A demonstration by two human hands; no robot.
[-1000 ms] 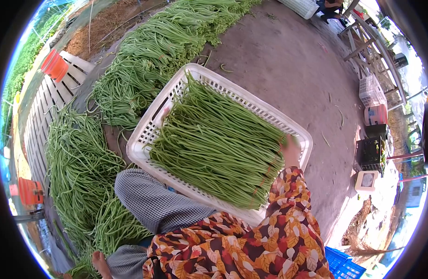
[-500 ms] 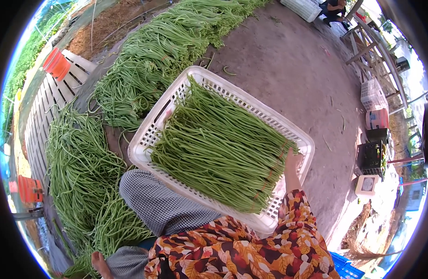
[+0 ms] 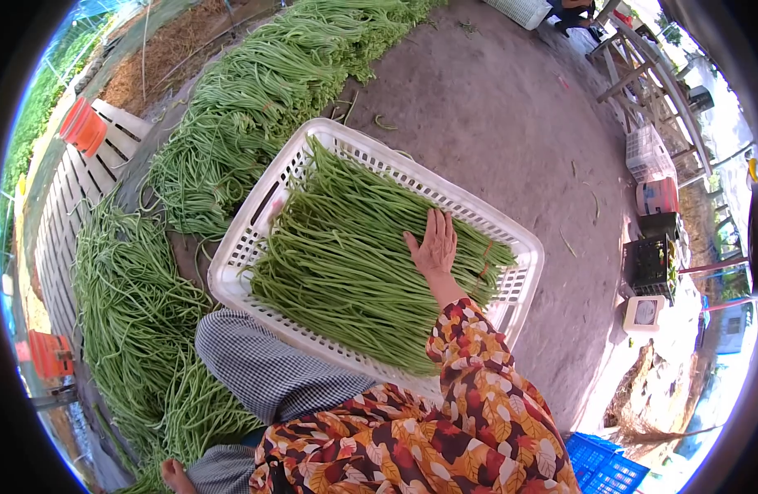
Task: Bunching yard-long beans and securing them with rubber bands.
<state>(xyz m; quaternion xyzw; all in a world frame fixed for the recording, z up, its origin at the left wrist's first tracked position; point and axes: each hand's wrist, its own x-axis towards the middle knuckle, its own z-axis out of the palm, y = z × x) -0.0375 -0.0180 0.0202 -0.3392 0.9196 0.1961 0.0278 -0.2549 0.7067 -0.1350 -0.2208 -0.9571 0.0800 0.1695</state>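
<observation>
My right hand (image 3: pixel 435 245) lies palm down on a layer of long green beans (image 3: pixel 346 255), its fingers stretched out and holding nothing. The beans lie side by side in a white plastic crate (image 3: pixel 371 136) with slotted walls. Reddish bands (image 3: pixel 488 257) show round the beans near the crate's right end. A patterned sleeve covers my right arm. My left hand is out of sight.
Loose heaps of long beans (image 3: pixel 132 321) lie at the left, with more bundles (image 3: pixel 255 107) stretching to the back. Orange buckets (image 3: pixel 83 128) stand far left. Blue (image 3: pixel 601 465) and black crates (image 3: pixel 649 262) are at the right. A person (image 3: pixel 572 12) crouches far back.
My right hand has moved left from the crate's right end onto the middle of the beans and now lies flat. The whole view has shifted slightly.
</observation>
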